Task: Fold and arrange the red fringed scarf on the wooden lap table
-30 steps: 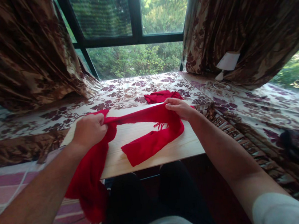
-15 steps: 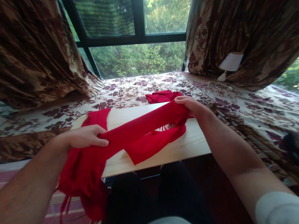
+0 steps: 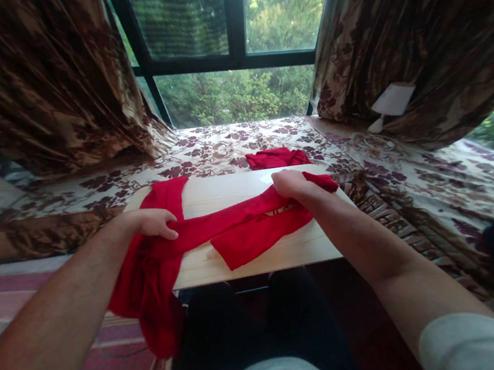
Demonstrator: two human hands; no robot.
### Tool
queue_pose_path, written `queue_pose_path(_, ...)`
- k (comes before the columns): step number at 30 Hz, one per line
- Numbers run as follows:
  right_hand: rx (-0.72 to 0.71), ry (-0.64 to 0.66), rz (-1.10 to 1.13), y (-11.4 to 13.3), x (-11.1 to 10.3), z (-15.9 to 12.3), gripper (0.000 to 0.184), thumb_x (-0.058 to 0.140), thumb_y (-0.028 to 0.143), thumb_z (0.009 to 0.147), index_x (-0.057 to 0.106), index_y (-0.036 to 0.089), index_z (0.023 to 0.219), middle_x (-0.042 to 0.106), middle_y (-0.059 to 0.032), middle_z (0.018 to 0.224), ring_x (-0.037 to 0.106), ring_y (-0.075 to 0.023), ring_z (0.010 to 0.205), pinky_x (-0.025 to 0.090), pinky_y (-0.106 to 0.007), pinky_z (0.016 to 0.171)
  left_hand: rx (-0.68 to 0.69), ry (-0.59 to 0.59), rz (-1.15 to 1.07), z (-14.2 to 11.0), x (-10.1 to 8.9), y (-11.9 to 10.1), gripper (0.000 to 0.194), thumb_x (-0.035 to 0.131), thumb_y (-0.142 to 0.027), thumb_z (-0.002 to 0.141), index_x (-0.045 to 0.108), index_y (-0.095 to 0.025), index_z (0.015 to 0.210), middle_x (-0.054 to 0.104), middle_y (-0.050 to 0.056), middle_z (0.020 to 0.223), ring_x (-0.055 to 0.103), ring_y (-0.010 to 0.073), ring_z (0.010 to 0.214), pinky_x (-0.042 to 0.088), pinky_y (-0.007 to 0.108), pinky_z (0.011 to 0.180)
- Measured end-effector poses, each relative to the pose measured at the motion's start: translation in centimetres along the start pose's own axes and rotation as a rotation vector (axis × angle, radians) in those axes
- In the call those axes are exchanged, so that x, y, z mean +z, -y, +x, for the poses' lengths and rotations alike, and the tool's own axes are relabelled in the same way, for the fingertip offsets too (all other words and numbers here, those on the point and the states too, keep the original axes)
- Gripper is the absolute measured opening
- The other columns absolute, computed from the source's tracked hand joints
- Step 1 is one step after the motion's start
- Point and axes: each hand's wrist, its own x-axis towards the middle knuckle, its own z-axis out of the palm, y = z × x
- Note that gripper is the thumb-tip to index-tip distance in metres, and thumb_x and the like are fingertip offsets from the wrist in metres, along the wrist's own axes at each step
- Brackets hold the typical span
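red scarf stretched across a small board by a window

surface: a pale wooden board (image 3: 256, 256) sits in front of the person, over the lap. beyond it a floral cloth (image 3: 224, 151) covers a wide ledge running to the window (image 3: 221, 61). brown patterned curtains (image 3: 33, 85) hang at both sides. a second red cloth (image 3: 276, 158) lies bunched on the floral cover just past the board's far edge. a striped cover (image 3: 6, 295) shows at the near left. a small white lamp-like object (image 3: 390, 104) stands by the right curtain; hard to tell what it is.

scarf (image 3: 238, 225): lies across the board from left to right. one end doubles back under the right hand and ends on the near half of the board. the left part spills over the board's left edge and hangs down beside the person's leg. a strip also runs up toward the far left corner.

left hand (image 3: 154, 222): fingers curled, pinching the scarf at the board's left edge.

right hand (image 3: 290, 184): fingers closed down on the scarf at the fold near the far right corner, pressing it to the board.

edges and room: the board's far middle and near right strip are bare wood. near edge is uncovered except at the left corner, where the scarf drapes over. the ledge beyond has open floral cloth on both sides of the bunched cloth.
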Motion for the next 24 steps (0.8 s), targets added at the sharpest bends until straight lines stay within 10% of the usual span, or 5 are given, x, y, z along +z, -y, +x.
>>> queue_pose_path(6,-0.227,-0.119,-0.087,5.4,0.6,-2.1,0.028,0.056,0.022,0.091,0.069,0.014,0.114,0.067,-0.0218,0.118,0.061,-0.0329,0.114,0.039,-0.043,0.100,0.009,-0.046,-0.036,-0.3,0.5,2.5,0.049,0.062,-0.061,0.059,0.071,-0.017,0.079,0.073,0.008,0.083,0.064,0.0254,0.079,0.046,0.030,0.072)
queue_pose_path(11,-0.599,0.055,0.105,10.4,2.1,-3.9,0.023,0.060,0.030,0.091,0.071,0.021,0.109,0.072,-0.0094,0.112,0.066,-0.0231,0.102,0.044,-0.028,0.083,-0.111,-0.194,-0.071,0.2,1.5,3.6,0.042,0.059,-0.056,0.066,0.070,-0.018,0.079,0.072,0.007,0.081,0.064,0.0226,0.076,0.045,0.028,0.070)
queue_pose_path(16,-0.639,0.062,0.072,11.5,3.8,-4.2,0.019,0.063,0.028,0.088,0.074,0.018,0.100,0.074,-0.0098,0.102,0.067,-0.0232,0.092,0.042,-0.028,0.073,-0.073,-0.569,0.060,-1.5,2.6,1.0,0.036,0.061,-0.047,0.073,0.069,-0.019,0.096,0.073,0.010,0.099,0.065,0.0242,0.092,0.046,0.029,0.081)
queue_pose_path(19,-0.628,0.039,0.069,11.2,4.3,-3.9,0.017,0.061,0.028,0.089,0.075,0.019,0.093,0.074,-0.0085,0.095,0.067,-0.0221,0.086,0.040,-0.028,0.070,0.181,-0.533,0.108,-3.0,3.5,-1.5,0.035,0.063,-0.051,0.076,0.068,-0.020,0.091,0.069,0.009,0.100,0.063,0.0247,0.095,0.045,0.031,0.084)
queue_pose_path(24,-0.623,0.030,0.071,11.1,4.7,-3.7,0.019,0.058,0.026,0.091,0.075,0.018,0.089,0.074,-0.0079,0.095,0.065,-0.0196,0.085,0.039,-0.027,0.071,0.178,-0.419,0.174,-3.8,4.8,-2.6,0.031,0.068,-0.047,0.075,0.066,-0.021,0.091,0.065,0.009,0.099,0.062,0.0238,0.088,0.043,0.032,0.072)
